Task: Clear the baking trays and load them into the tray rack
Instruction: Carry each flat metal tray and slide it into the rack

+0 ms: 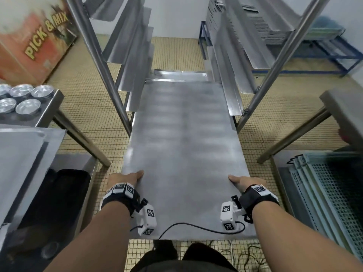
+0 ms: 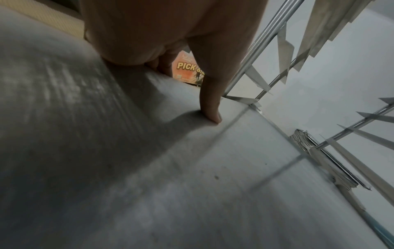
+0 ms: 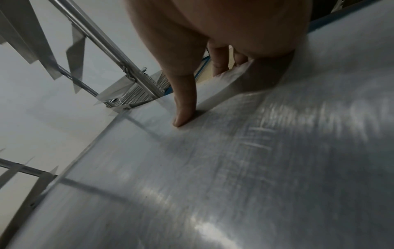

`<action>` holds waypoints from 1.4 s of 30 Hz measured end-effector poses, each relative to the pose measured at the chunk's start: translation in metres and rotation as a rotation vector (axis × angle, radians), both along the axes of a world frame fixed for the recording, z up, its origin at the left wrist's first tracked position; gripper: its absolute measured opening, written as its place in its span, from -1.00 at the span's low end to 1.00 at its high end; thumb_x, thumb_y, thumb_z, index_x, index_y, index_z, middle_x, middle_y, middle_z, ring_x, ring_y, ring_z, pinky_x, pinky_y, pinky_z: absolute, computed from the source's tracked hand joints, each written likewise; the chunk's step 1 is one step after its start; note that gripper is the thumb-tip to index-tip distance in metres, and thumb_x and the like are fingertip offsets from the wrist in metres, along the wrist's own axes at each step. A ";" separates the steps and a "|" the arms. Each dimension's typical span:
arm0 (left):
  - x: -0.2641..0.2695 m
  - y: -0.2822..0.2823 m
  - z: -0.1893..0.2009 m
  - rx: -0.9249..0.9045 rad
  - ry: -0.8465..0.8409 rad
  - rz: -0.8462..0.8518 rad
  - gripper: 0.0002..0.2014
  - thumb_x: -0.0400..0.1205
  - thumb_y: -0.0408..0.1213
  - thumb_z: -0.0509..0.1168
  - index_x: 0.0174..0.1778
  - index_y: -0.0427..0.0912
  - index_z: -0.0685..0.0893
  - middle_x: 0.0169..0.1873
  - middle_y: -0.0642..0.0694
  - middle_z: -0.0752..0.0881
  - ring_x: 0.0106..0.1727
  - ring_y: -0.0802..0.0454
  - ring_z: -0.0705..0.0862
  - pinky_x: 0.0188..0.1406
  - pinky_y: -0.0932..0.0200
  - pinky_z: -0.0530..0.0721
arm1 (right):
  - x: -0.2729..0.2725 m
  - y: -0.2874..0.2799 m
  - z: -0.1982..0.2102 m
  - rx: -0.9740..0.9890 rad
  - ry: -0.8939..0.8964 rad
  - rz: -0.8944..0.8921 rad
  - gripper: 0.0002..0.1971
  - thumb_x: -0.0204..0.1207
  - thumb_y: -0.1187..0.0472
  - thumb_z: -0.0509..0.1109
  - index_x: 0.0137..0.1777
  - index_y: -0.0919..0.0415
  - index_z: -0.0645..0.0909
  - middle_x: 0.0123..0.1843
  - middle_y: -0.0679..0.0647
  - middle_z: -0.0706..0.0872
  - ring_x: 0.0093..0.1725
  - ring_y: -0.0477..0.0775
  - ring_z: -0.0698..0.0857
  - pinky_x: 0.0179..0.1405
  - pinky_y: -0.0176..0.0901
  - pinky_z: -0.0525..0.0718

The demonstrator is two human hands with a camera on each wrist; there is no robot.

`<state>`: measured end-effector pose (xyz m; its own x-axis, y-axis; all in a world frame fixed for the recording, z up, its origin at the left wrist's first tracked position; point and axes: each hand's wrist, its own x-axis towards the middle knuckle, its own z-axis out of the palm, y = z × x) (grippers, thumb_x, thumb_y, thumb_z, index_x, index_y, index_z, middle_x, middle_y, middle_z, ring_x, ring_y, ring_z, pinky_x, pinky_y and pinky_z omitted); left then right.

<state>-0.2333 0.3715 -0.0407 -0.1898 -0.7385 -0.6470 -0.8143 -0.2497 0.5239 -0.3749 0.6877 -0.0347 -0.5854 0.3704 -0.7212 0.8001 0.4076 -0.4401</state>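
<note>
**rackrat:** So the baking tray (image 1: 182, 154) is bare on top and its far end sits in between the tray rack (image 1: 110, 79) uprights, on the angled runners, with the near end sticking out toward the person. Why grab it by the long edges?

**panhandler:** Steering, I'd guess. The left hand (image 1: 127, 178) grips the left edge and the right hand (image 1: 242, 181) grips the right edge, thumbs flat on top. In the right wrist view the fingers (image 3: 219, 59) curl under the rim. The left ones are mostly hidden, but it looks like the same hold. Held that way you can probably keep it square to both runners.

**rackrat:** There's another tray (image 1: 179, 74) peeking out beyond it, apparently a level down.

**panhandler:** Yep. The foil tins (image 1: 27, 99) sit on the steel table (image 1: 50, 110) off to the left, and blue mesh sheets (image 1: 330, 195) are stacked low on the right.
</note>
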 end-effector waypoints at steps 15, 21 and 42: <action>-0.117 -0.049 -0.039 -0.002 -0.046 0.038 -0.23 0.39 0.03 0.65 0.35 -0.39 0.53 0.07 -0.26 0.68 0.03 -0.28 0.64 0.12 -0.07 0.60 | -0.111 -0.051 -0.045 -0.039 0.067 -0.048 -0.22 0.34 0.10 0.69 0.51 0.34 0.48 0.40 0.24 0.63 0.37 0.36 0.61 0.24 -0.04 0.53; -0.167 -0.065 -0.051 -0.024 -0.022 0.003 -0.24 0.43 0.07 0.60 0.36 -0.40 0.58 -0.03 -0.18 0.69 -0.04 -0.17 0.61 -0.04 0.07 0.46 | -0.161 -0.070 -0.073 -0.080 0.125 -0.102 -0.16 -0.18 -0.06 0.82 0.13 0.23 0.63 -0.10 0.09 0.79 -0.16 0.23 0.79 0.04 0.24 0.78; -0.215 -0.055 -0.049 -0.380 -0.321 -0.264 -0.11 0.53 0.07 0.50 0.60 -0.35 0.25 0.56 -0.38 0.32 0.58 -0.31 0.32 0.54 -0.16 0.34 | -0.196 -0.106 -0.075 0.365 0.244 0.346 -0.24 0.33 -0.14 0.50 0.46 0.24 0.42 0.45 0.38 0.53 0.42 0.43 0.54 0.40 0.27 0.55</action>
<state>-0.4481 0.3161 -0.0900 -0.2368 -0.8851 -0.4007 -0.9571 0.1415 0.2530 -0.5707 0.5814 -0.1094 -0.8511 0.3275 -0.4104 0.4853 0.7891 -0.3767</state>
